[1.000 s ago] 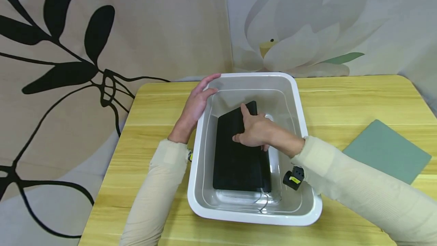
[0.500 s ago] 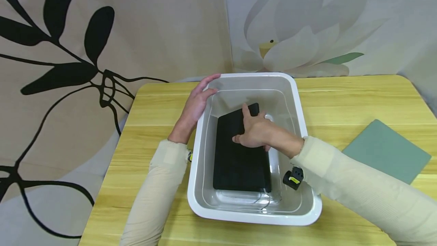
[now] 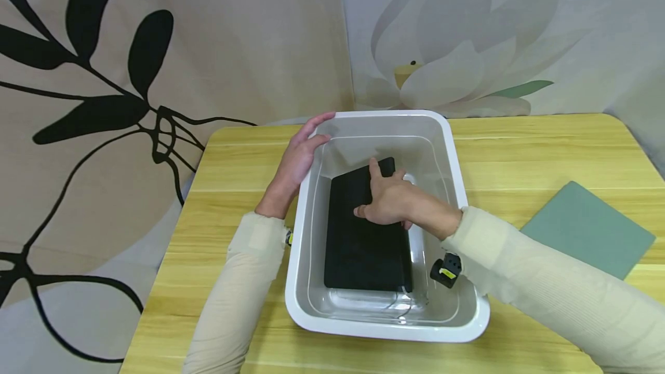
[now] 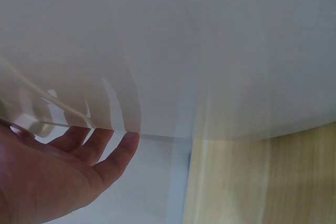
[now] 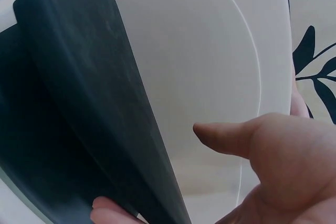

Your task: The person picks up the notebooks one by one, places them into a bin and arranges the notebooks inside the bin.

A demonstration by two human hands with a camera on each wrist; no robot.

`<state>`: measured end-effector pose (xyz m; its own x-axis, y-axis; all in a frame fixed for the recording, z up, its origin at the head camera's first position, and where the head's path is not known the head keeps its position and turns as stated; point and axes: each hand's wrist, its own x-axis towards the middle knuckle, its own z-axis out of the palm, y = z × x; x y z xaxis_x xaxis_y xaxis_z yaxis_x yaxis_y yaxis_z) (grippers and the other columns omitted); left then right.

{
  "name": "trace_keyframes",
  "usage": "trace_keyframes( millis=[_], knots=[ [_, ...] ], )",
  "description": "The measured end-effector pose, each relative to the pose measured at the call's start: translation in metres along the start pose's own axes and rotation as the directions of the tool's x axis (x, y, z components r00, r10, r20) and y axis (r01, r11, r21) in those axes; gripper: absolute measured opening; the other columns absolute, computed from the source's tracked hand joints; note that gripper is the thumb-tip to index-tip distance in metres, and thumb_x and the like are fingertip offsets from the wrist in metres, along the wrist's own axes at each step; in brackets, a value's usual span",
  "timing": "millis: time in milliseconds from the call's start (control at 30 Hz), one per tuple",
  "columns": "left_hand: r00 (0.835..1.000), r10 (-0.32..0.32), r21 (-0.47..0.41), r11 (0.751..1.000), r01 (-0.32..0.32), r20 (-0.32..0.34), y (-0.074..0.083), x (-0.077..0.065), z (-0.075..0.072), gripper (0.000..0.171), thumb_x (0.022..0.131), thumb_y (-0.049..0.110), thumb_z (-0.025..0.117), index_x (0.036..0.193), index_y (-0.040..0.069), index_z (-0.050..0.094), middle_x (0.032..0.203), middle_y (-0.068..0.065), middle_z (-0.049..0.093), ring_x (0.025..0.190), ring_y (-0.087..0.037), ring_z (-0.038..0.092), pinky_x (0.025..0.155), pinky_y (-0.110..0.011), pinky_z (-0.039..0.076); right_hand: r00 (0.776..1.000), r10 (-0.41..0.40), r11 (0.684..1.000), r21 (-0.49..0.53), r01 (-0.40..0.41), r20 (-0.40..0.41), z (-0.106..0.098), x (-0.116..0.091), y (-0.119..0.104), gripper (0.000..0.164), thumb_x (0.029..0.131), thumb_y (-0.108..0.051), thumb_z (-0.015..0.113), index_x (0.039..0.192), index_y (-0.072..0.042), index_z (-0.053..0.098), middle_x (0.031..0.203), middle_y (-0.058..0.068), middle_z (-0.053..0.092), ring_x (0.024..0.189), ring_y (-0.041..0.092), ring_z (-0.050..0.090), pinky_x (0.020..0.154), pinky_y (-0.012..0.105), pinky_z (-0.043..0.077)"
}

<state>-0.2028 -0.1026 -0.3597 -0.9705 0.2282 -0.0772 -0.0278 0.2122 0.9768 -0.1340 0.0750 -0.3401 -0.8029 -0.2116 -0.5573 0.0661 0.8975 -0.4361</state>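
Observation:
A black, flat, book-shaped thing [image 3: 363, 253] lies inside the white basin [image 3: 387, 333], its right edge raised above its left. My right hand [image 3: 391, 199] spreads over that raised edge, index finger straight along the top, thumb over the left face and other fingers down the right side. In the right wrist view the thick dark edge [image 5: 100, 87] runs between thumb and fingertips, a second dark leaf beneath it. My left hand [image 3: 297, 163] holds the basin's far left rim, thumb over it. In the left wrist view its fingertips [image 4: 130, 141] touch the outer wall.
A grey-green square sheet [image 3: 589, 229] lies on the wooden table [image 3: 519, 154] right of the basin. The basin's bottom shines with wavy light lines. Printed cloth with a leaf and flower pattern [image 3: 447, 45] hangs behind the table.
The black thing's far right corner has shifted slightly right and toward me, with my right hand moving a little along. My left hand and the basin stay in place.

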Motion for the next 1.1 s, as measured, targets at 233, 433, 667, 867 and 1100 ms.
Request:
trace_keyframes(
  millis=[233, 433, 667, 867, 1100],
  knots=[
    [1.000, -0.005, -0.021, 1.000, 0.005, 0.002, -0.007, 0.005, -0.001, 0.037, 0.095, 0.023, 0.046, 0.129, 0.036, 0.052, 0.136, 0.011, 0.044, 0.118, -0.025, 0.046, 0.094, -0.051, 0.041, 1.000, 0.002, 1.000, 0.002, -0.002, -0.006, 0.000, -0.001, 0.000, 0.101, 0.086, -0.042, 0.062, 0.149, -0.014, -0.011, 0.145, 0.039, 0.003, 0.064, 0.032, 0.062, 0.049, 0.033, 0.053],
    [1.000, -0.023, -0.049, 0.999, 0.023, 0.011, -0.005, 0.005, -0.001, 0.038, 0.095, 0.022, 0.045, 0.131, 0.033, 0.051, 0.137, 0.008, 0.044, 0.119, -0.029, 0.046, 0.093, -0.054, 0.041, 1.000, 0.006, 1.000, -0.001, -0.006, -0.009, 0.001, 0.000, 0.000, 0.101, 0.085, -0.042, 0.063, 0.149, -0.014, -0.009, 0.146, 0.038, 0.004, 0.061, 0.030, 0.062, 0.050, 0.033, 0.053],
    [0.999, -0.031, -0.051, 0.998, 0.032, 0.021, 0.013, -0.007, 0.002, 0.041, 0.096, 0.018, 0.043, 0.137, 0.022, 0.047, 0.140, -0.001, 0.042, 0.122, -0.034, 0.043, 0.096, -0.056, 0.038, 1.000, 0.012, 1.000, -0.014, -0.012, 0.001, 0.001, 0.001, 0.001, 0.101, 0.086, -0.043, 0.062, 0.149, -0.014, -0.010, 0.147, 0.037, 0.002, 0.057, 0.027, 0.060, 0.050, 0.033, 0.053],
    [0.999, -0.037, -0.044, 0.998, 0.038, 0.020, 0.021, -0.014, 0.004, 0.042, 0.096, 0.017, 0.041, 0.138, 0.020, 0.045, 0.140, -0.003, 0.042, 0.121, -0.034, 0.043, 0.096, -0.055, 0.039, 1.000, 0.019, 1.000, -0.017, -0.018, 0.006, 0.002, 0.001, 0.001, 0.100, 0.086, -0.042, 0.062, 0.149, -0.014, -0.010, 0.146, 0.038, 0.003, 0.059, 0.028, 0.061, 0.051, 0.034, 0.053],
    [0.999, -0.038, -0.063, 0.997, 0.039, 0.026, 0.019, -0.013, 0.004, 0.042, 0.096, 0.016, 0.041, 0.138, 0.020, 0.045, 0.139, -0.004, 0.042, 0.121, -0.035, 0.044, 0.095, -0.056, 0.039, 1.000, 0.027, 0.999, -0.018, -0.026, 0.015, 0.001, 0.002, 0.001, 0.101, 0.086, -0.043, 0.062, 0.149, -0.013, -0.011, 0.146, 0.039, 0.002, 0.058, 0.028, 0.061, 0.050, 0.033, 0.053]
  ],
)
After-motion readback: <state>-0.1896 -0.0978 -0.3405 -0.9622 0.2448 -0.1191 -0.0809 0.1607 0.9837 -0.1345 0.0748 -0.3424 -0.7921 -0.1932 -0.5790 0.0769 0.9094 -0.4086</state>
